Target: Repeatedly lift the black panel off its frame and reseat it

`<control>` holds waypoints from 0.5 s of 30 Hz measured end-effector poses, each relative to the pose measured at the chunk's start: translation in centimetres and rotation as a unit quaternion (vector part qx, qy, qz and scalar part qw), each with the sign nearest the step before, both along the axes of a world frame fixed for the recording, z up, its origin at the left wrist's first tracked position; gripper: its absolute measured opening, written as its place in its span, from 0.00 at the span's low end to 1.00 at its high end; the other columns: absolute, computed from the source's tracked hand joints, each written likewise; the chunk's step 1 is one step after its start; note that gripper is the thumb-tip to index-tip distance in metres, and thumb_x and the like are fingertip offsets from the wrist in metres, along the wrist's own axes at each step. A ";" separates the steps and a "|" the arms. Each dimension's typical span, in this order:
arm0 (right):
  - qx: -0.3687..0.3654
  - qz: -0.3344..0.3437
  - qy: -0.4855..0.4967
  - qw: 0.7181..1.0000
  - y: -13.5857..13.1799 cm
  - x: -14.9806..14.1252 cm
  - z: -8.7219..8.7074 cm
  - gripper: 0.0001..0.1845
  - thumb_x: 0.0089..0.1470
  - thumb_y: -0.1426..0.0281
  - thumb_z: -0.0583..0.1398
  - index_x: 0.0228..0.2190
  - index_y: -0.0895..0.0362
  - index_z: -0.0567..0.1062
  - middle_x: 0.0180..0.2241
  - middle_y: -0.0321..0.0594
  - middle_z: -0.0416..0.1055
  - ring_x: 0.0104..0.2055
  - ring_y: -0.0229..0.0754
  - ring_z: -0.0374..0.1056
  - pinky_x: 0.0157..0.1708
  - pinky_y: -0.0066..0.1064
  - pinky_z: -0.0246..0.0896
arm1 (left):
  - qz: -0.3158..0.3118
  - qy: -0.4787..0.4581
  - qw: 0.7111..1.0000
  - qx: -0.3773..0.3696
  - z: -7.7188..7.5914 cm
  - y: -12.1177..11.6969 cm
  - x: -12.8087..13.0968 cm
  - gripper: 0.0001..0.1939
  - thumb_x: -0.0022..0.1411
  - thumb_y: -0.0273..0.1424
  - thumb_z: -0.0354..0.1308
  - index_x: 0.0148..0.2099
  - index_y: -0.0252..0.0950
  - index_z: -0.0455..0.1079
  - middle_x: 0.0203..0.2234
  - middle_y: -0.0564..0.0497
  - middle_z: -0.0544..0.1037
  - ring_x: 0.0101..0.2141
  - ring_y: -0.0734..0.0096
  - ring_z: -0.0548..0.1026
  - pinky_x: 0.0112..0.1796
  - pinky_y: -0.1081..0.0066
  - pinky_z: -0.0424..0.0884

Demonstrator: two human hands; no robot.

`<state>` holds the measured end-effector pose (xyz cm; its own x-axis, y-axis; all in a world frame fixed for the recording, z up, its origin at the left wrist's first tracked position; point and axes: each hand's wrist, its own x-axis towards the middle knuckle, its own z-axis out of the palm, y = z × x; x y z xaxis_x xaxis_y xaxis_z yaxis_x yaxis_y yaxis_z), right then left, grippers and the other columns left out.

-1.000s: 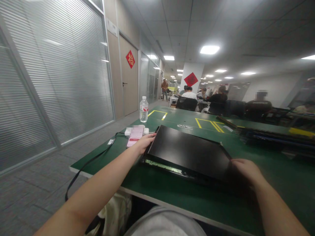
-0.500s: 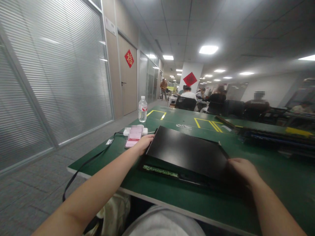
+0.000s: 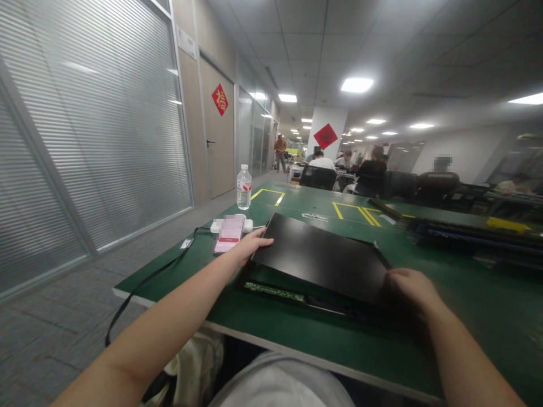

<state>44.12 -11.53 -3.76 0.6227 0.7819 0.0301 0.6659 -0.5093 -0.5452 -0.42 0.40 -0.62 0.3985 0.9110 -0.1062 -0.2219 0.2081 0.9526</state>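
Black and glossy, the panel (image 3: 320,257) sits mid-frame above the green worktop (image 3: 169,280); I have my left hand (image 3: 253,246) pinching its left edge, my right hand (image 3: 413,288) gripping its right, a green circuit strip (image 3: 274,291) just below.

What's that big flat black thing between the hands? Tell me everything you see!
The black panel is a thin, smooth rectangle with a soft, pale shine, maybe glass or plastic. It slants above the green table. The left hand holds one side, thumb on top; the right hand holds the opposite side. A green strip shows below its near edge. Its underside is hidden.
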 end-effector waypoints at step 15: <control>0.075 -0.051 0.060 0.994 0.9 1.7 -1.4 0.15 0.49 0.61 0.60 0.32 0.57 0.81 0.41 0.51 0.79 0.45 0.56 0.73 0.47 0.43 0.66 | -0.038 -0.084 0.983 0.157 0.5 -0.5 0.1 0.37 0.45 0.28 0.72 0.60 0.38 0.70 0.52 0.45 0.78 0.49 0.54 0.77 0.48 0.63 0.70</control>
